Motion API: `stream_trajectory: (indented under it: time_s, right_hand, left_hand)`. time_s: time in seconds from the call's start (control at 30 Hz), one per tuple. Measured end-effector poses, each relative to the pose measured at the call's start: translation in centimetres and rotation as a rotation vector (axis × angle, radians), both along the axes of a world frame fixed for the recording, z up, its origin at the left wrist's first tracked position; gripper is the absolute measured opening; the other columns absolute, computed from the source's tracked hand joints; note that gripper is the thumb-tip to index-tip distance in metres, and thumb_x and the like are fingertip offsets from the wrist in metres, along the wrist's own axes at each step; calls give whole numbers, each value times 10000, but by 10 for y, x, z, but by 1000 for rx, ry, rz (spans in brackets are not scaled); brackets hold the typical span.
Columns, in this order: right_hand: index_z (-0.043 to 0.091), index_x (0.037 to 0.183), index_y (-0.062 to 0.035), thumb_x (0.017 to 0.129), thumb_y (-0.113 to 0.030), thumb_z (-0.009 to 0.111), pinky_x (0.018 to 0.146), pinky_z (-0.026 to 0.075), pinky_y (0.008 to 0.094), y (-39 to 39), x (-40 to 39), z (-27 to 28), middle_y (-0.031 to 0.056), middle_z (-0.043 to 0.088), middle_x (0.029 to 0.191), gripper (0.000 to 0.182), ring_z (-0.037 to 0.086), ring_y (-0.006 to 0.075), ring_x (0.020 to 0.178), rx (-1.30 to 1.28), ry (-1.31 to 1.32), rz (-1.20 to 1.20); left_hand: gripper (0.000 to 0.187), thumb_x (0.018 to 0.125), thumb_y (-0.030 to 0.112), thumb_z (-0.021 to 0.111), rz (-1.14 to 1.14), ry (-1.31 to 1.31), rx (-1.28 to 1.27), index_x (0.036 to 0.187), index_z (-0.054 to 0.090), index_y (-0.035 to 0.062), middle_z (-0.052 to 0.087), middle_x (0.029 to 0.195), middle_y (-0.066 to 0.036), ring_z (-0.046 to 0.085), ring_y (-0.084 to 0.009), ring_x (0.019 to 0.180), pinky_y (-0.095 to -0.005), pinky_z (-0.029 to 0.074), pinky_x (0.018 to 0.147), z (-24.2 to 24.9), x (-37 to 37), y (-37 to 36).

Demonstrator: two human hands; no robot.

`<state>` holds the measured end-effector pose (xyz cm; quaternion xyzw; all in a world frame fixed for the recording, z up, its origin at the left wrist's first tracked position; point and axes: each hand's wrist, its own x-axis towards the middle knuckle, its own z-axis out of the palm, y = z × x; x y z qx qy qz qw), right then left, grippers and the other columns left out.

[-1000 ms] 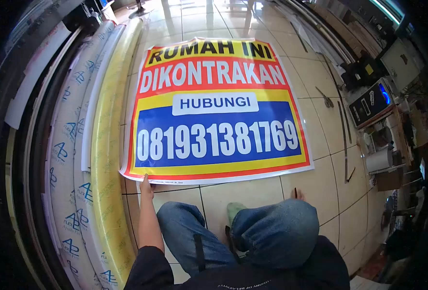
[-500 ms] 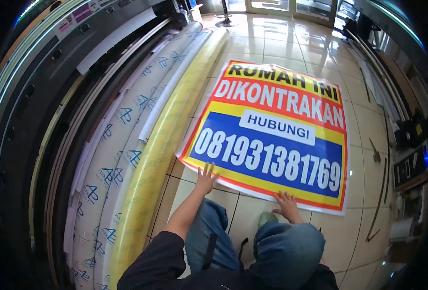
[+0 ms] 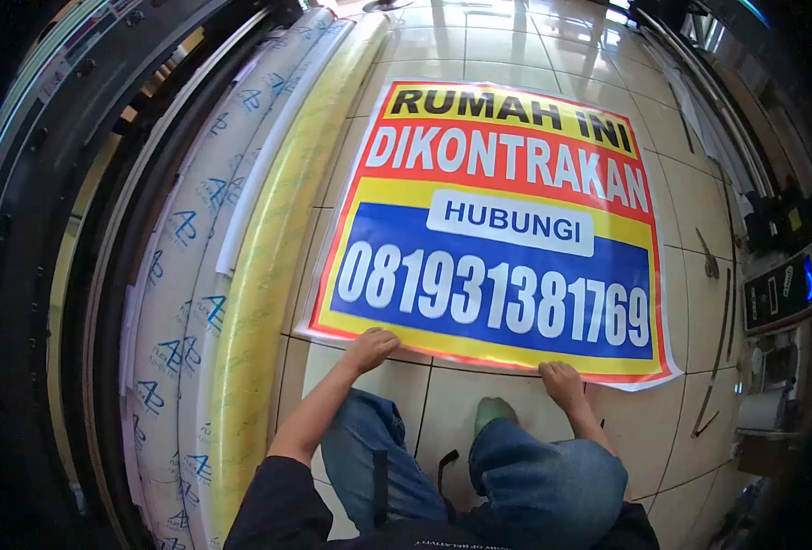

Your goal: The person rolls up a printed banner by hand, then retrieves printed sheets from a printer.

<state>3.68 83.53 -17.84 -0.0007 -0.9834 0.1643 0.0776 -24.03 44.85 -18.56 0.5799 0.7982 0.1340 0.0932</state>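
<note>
A large printed banner [image 3: 507,247] in red, yellow, blue and white lies flat on the tiled floor in front of the person's knees. At its near edge, left of centre, my left hand [image 3: 371,348] is closed with the fingers curled round the edge. Farther right along that same edge, my right hand [image 3: 562,380] is closed on the banner too, its fingertips tucked out of sight. The banner's lower right corner curls up slightly.
Long rolls of material, one yellow [image 3: 273,247] and others white with blue logos [image 3: 181,302], lie at the left beside a dark machine [image 3: 21,229]. Scissors [image 3: 707,257] and thin strips [image 3: 713,385] are on the floor at the right. A black box [image 3: 780,291] stands beyond.
Both hands were spread flat near the banner's edge and are now closed on it. The banner lies flatter and appears lower left in view, and the camera has tilted down.
</note>
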Motion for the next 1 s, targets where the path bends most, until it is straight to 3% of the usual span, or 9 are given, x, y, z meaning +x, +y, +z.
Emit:
stream_trajectory:
  time_s: [0.13, 0.23, 0.37, 0.43, 0.5, 0.57, 0.77, 0.83, 1.0]
  right_hand:
    - [617, 889, -55, 736, -40, 547, 740, 468, 387, 55, 63, -24, 123, 632, 899, 169, 603, 282, 864, 60, 20, -145]
    - [631, 888, -60, 726, -39, 569, 778, 465, 391, 102, 89, -16, 141, 640, 912, 174, 604, 285, 893, -53, -167, -308]
    - [626, 1020, -49, 732, -87, 619, 877, 427, 396, 209, -5, 23, 163, 630, 1011, 290, 568, 314, 1018, -278, -927, -480]
    - [561, 1106, -44, 739, -145, 636, 935, 375, 404, 215, -61, 45, 165, 555, 1125, 388, 493, 322, 1102, -308, -776, -398]
    - [429, 1280, -32, 755, -260, 671, 1049, 271, 418, 185, -124, 61, 171, 406, 1353, 621, 344, 338, 1270, -377, -397, -263]
    - [402, 1315, -74, 720, -274, 718, 1061, 251, 447, 121, -126, 59, 202, 356, 1371, 703, 296, 371, 1294, -178, -515, 101]
    - [474, 1255, -124, 707, -130, 670, 1025, 305, 462, 46, -68, 59, 191, 403, 1332, 582, 353, 380, 1252, 159, -510, 166]
    - [532, 1185, -116, 689, -61, 634, 966, 371, 449, 65, -50, 32, 169, 479, 1247, 509, 445, 346, 1166, -87, -452, 59]
    - [505, 1233, -102, 727, -343, 668, 903, 434, 423, 130, -121, 35, 188, 583, 1091, 583, 561, 349, 997, -240, -950, 71]
  left_hand:
    - [93, 769, 92, 515, 5, 10, 121, 848, 560, 78, 599, 831, -105, 590, -273, 851, -394, 452, 783, -20, -42, -33]
    - [169, 839, 168, 536, 292, -369, -268, 963, 593, 68, 636, 932, -143, 588, -332, 904, -391, 468, 778, -3, -58, -36]
    - [309, 847, 300, 545, 351, -476, -573, 1081, 577, 100, 629, 1006, -153, 572, -335, 983, -442, 436, 832, 29, -129, 27]
    - [468, 793, 374, 615, 536, 44, -194, 1173, 521, 117, 524, 1234, -133, 457, -335, 1160, -470, 373, 924, 58, -135, 78]
    - [729, 709, 447, 686, 313, -511, 57, 1303, 405, 131, 371, 1372, -139, 339, -339, 1257, -493, 305, 983, 50, -116, 123]
    - [917, 610, 428, 760, 34, -164, -198, 1365, 327, 138, 361, 1363, -162, 355, -334, 1245, -481, 312, 983, 56, -49, 142]
    - [784, 664, 205, 708, -151, -82, -189, 1354, 341, 135, 405, 1320, -158, 386, -322, 1233, -453, 369, 946, 28, 11, 115]
    - [614, 711, 66, 609, -81, -465, -374, 1293, 420, 122, 488, 1240, -152, 466, -309, 1157, -410, 395, 942, 29, -3, 123]
    - [574, 698, 286, 717, 121, -617, -214, 1199, 509, 98, 569, 1091, -154, 546, -323, 1023, -400, 441, 859, 32, -77, 154]
